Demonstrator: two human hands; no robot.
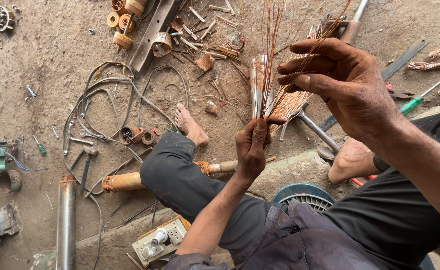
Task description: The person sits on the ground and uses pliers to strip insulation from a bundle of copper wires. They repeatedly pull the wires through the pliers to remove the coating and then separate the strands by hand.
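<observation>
My left hand is closed around the lower end of a bundle of thin copper wires, holding them upright in front of me. The strands fan out upward toward the top of the view. My right hand is raised to the right of the bundle, its fingertips pinching a few of the strands apart from the rest. More copper strands spread out behind the bundle, near the ground. I sit on the dirt floor in dark clothes with both bare feet out.
A hammer, tangled grey cables, an orange-handled tool, a steel pipe, a green screwdriver, a switch box and several metal scraps lie about. A round fan grille sits by my lap.
</observation>
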